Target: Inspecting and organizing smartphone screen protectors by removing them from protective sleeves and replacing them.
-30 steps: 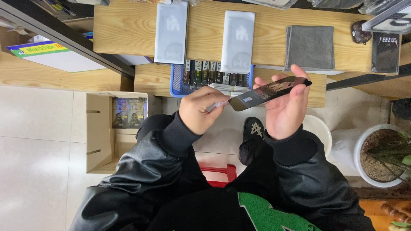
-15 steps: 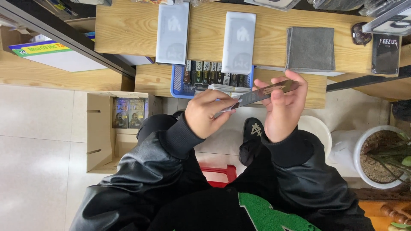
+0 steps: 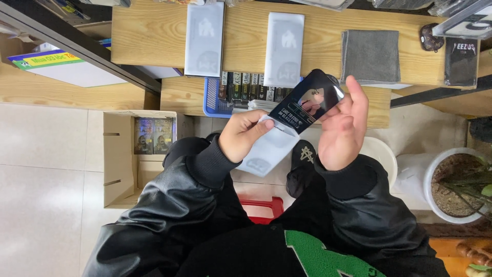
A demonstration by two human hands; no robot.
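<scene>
glossy black glass sheet point(image 3: 309, 102), thin, rectangular with rounded corners, mirror-like face reflecting the room. pale grey sleeve point(image 3: 266, 151), matte, flat, soft-edged, hanging below the sheet at a tilt.

left hand point(image 3: 245, 134): fingers curled, pinching the top edge of the sleeve where the sheet's lower end meets it. right hand point(image 3: 342, 128): fingers loosely spread and upright, the sheet's right edge resting against fingers and thumb; grip looks light. sheet sits between the two hands, tilted up to the right, above the lap and in front of the desk's edge.

desk point(image 3: 154, 31): light wood, visible grain. on it two more pale sleeves point(image 3: 205, 38), flat and upright side by side, and a grey cloth point(image 3: 370, 56), square, fuzzy weave. blue basket point(image 3: 212, 100) with small dark packs at the desk's edge.

floor: pale glossy tiles. open cardboard box point(image 3: 119, 159) on the left; white pot point(image 3: 446, 190) with soil on the right. black leather-like sleeves on both arms.
</scene>
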